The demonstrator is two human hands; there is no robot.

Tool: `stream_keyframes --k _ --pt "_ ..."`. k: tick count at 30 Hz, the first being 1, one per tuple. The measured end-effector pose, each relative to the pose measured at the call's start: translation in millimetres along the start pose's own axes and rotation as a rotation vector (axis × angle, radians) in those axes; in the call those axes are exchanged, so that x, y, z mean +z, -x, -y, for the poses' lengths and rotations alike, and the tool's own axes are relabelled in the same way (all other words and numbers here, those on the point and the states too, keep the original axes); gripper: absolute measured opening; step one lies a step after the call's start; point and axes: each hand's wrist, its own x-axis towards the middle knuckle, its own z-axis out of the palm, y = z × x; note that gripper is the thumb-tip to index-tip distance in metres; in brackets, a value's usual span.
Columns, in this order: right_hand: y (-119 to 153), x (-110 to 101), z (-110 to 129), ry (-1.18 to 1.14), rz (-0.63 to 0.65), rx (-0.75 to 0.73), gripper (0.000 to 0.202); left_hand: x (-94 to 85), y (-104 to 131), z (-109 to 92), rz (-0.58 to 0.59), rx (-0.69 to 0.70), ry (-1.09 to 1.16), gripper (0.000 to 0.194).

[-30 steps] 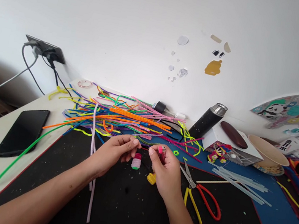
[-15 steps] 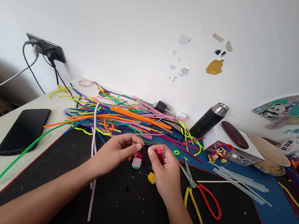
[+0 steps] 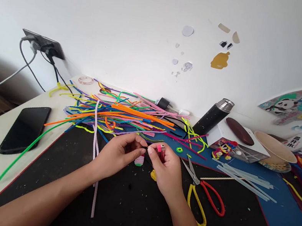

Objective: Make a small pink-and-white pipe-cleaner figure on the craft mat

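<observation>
My left hand [image 3: 124,154] is closed in a pinch, thumb against forefinger, on something small and dark that I cannot make out. Close beside it, my right hand [image 3: 165,167] grips a red lighter [image 3: 162,150] with a pink top, standing up out of the curled fingers. The two sets of fingertips almost meet above the black mat. Partly covered by the left fingers is a lilac coiled roll [image 3: 139,160] with a green end. A yellow coiled piece [image 3: 153,175] shows at the edge of my right hand. Scissors [image 3: 196,181] with one red and one yellow handle lie open to the right.
A heap of coloured pipe cleaners [image 3: 127,113] spreads along the back. A phone [image 3: 24,129] lies at left. To the right are a black flask [image 3: 213,117], a white box [image 3: 241,142], a small colourful figure [image 3: 223,151], translucent sticks [image 3: 244,178] and a bowl [image 3: 275,150].
The fingertips of my two hands have drawn closer together, and they cover more of the lilac roll. My view has shifted slightly. The lighter stays in my right hand.
</observation>
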Motion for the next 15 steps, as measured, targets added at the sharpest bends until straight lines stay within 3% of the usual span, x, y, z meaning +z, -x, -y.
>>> stream_keyframes --k 15 --pt "-2.1 -2.9 -1.4 -0.06 -0.008 0.043 0.03 -3.0 -2.3 0.9 -0.047 0.043 -0.049 0.02"
